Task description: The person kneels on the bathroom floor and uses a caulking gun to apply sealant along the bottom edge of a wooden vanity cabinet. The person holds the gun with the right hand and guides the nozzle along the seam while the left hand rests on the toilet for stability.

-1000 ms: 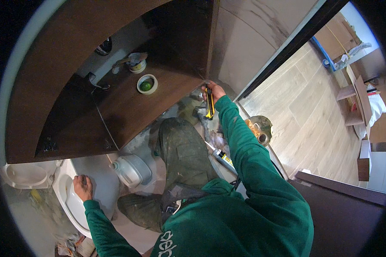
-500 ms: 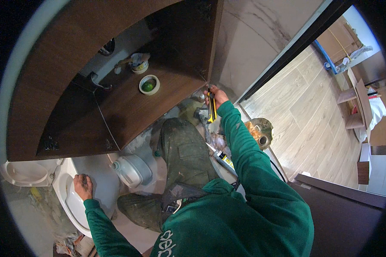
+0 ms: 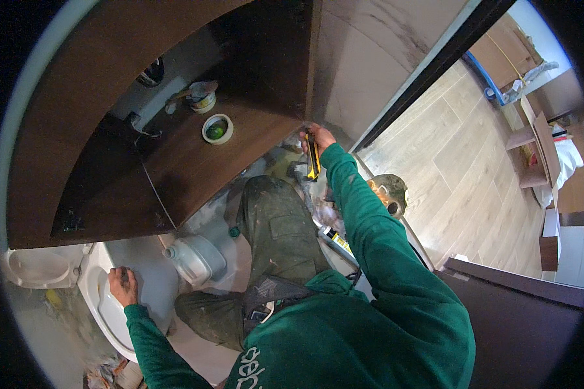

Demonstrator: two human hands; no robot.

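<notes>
Dark-brown wooden cabinet (image 3: 194, 172) slides slightly left in view; right hand (image 3: 322, 136) shifts with it, at its lower corner. Work there looks under way (blade contact hidden); how much is done or left, cannot tell. Slim yellow-and-black plastic utility knife (image 3: 313, 160) lies inside the right hand's closely curled fingers, yellow end jutting out past them. Left hand (image 3: 122, 285), fingers loosely bent, rests on smooth white ceramic fixture (image 3: 110, 314), apparently holding nothing.
</notes>
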